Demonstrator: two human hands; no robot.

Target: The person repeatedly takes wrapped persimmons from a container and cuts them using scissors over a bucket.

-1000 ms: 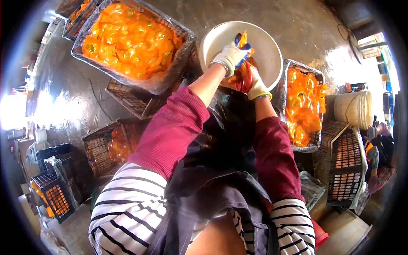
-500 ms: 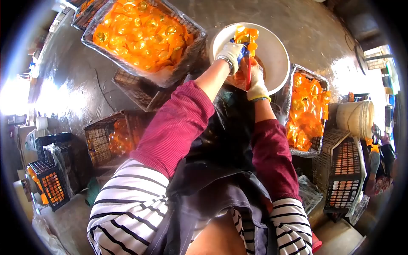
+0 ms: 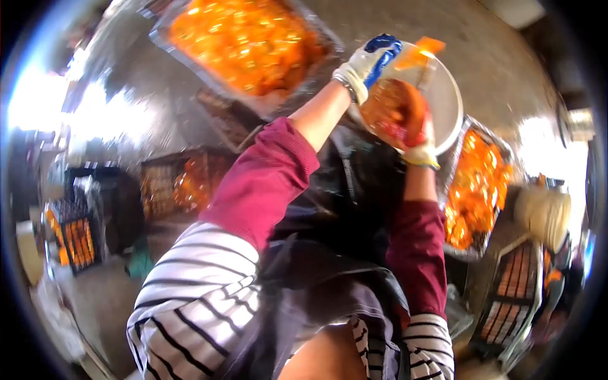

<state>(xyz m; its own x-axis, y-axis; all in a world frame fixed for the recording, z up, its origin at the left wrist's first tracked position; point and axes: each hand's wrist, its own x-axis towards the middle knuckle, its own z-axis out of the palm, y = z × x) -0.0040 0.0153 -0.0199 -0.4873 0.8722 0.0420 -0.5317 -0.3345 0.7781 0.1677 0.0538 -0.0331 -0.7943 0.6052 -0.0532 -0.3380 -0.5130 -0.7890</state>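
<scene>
White cloth and blue coating cover the left hand [image 3: 372,63], which we see in the head view over the left edge of a wide, round white basin [image 3: 446,95]. We find a thin, shiny orange strip [image 3: 419,54] at the basin's far side, just to the right of that hand's fingertips. Its long axis slants up and to the right, and the left hand is the nearer of the two. Motion blurs the gap, so we cannot tell whether the left fingers pinch the strip or stand clear of it.

Our right hand [image 3: 420,149], in a white glove with a yellow-edged cuff, is lower, at the basin's near right side, well apart from the left. Red and orange-brown shapes smear together at its fingers; we cannot tell what they close on. Beside it, a wet-looking orange-brown mass [image 3: 380,111] fills the basin's near left part.

Around us are a large, film-lined rectangular crate [image 3: 190,61] heaped with glossy orange pieces at upper left, and a smaller lined crate [image 3: 465,253] of similar pieces at right.
</scene>
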